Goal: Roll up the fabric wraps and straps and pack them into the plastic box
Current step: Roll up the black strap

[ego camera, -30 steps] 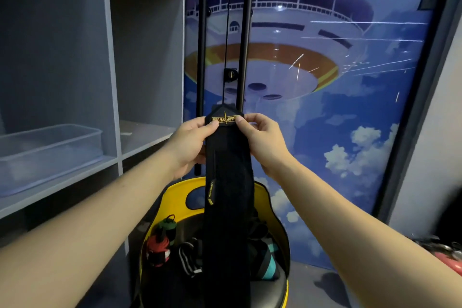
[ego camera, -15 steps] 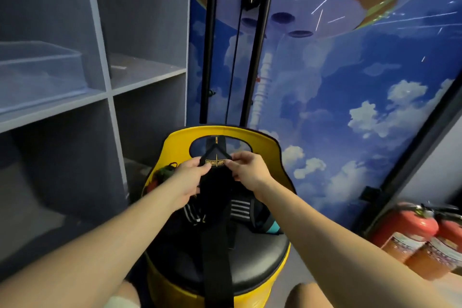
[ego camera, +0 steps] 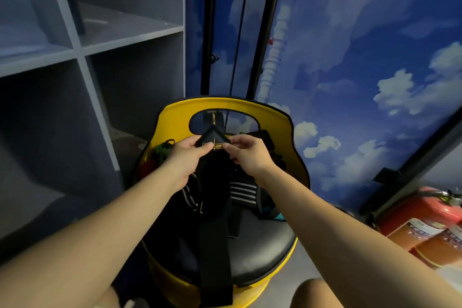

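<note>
Left hand (ego camera: 186,155) and right hand (ego camera: 246,155) each pinching one side of the strap (ego camera: 214,144) at its pointed, labelled end, above the seat (ego camera: 260,245). Long tail hanging down over the seat's front edge. Box not in view. Risks: uneven roll if started off-square at the pointed tip; loose, telescoping coil if tail stays slack; snagging on other wraps (ego camera: 241,191) piled just behind on the seat.

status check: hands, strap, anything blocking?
Left hand and right hand pinch the black strap top. Strap hangs unrolled over yellow chair. Nothing blocking.
</note>
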`<state>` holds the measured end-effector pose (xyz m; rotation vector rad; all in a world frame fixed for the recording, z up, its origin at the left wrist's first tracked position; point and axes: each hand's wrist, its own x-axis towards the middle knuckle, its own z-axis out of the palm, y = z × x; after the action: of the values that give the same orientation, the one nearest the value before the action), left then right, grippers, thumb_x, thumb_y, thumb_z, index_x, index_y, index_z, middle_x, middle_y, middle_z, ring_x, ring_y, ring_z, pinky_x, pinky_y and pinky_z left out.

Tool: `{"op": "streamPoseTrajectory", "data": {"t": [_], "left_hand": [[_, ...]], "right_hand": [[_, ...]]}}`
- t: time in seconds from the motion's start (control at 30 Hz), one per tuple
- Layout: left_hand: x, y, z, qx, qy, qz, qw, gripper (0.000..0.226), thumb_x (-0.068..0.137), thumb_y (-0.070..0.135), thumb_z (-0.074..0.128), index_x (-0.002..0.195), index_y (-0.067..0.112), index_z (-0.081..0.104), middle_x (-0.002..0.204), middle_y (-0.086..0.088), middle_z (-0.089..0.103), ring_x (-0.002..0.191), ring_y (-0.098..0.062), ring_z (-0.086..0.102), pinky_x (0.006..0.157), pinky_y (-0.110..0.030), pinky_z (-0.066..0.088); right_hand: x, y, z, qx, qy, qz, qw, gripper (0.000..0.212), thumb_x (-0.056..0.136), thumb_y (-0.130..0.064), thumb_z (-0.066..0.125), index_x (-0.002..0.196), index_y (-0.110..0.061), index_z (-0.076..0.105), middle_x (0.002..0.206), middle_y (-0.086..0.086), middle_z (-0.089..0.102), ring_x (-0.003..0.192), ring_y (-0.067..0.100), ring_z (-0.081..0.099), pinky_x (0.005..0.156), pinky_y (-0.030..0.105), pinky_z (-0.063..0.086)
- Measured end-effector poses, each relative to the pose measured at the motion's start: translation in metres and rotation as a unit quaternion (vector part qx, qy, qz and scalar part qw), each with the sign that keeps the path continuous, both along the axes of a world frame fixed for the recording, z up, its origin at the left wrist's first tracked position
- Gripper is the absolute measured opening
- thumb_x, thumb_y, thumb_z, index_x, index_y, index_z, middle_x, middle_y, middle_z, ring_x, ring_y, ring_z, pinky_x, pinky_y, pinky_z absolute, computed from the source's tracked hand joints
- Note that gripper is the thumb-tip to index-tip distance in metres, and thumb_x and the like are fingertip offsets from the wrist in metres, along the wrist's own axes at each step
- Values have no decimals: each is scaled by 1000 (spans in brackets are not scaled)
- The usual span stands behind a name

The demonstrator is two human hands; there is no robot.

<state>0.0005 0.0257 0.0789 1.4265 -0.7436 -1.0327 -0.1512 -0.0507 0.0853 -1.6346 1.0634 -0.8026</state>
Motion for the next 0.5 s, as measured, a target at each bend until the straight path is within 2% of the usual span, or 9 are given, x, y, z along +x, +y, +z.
{"op": "streamPoseTrajectory", "data": {"t": [0.1, 0.2, 0.27, 0.37, 0.43, 0.5], "left_hand": [[10, -10, -19, -5, -18, 49, 999, 34, 94, 22, 71, 128, 23, 65, 120, -5, 73, 108, -24, 69, 102, -48, 52], [21, -12, -36, 12, -9, 98, 995, 55, 94, 25, 71, 146, 22, 50, 140, 0, 55, 123, -20, 56, 107, -39, 44], [28, -12, -50, 23, -8, 124, 992, 60, 94, 28, 72, 148, 25, 47, 148, -6, 49, 130, -24, 53, 110, -44, 43], [32, -13, -71, 33, -12, 148, 988, 57, 92, 31, 74, 144, 28, 52, 145, -8, 54, 128, -25, 55, 110, -49, 45], [31, -15, -81, 39, -8, 150, 988, 58, 89, 33, 76, 143, 28, 54, 142, -5, 56, 128, -24, 56, 109, -49, 45], [29, -19, -90, 39, -4, 144, 989, 61, 85, 36, 78, 141, 29, 56, 138, 0, 56, 129, -22, 55, 110, -48, 44]], "right_hand": [[-7, -14, 1, 1, 17, 20, 1000, 10, 95, -19, 69, 102, -13, 74, 90, 4, 76, 73, 7, 66, 62, 12, 47], [-22, -36, -3, -1, 47, 18, 999, 9, 97, -18, 66, 103, -14, 71, 94, 6, 77, 75, 11, 68, 65, 18, 48], [-33, -49, -10, -4, 72, 14, 997, 7, 98, -18, 64, 102, -15, 70, 94, 7, 77, 75, 13, 68, 63, 16, 48], [-45, -64, -30, -12, 116, -1, 993, 6, 98, -17, 63, 97, -17, 70, 91, 6, 77, 75, 14, 68, 66, 22, 51], [-50, -72, -46, -8, 136, -4, 991, 7, 96, -15, 64, 94, -16, 70, 88, 6, 77, 74, 16, 67, 73, 32, 57], [-54, -77, -62, -10, 170, -5, 985, 9, 94, -13, 65, 90, -19, 71, 84, 2, 76, 75, 18, 68, 80, 35, 59]]}}
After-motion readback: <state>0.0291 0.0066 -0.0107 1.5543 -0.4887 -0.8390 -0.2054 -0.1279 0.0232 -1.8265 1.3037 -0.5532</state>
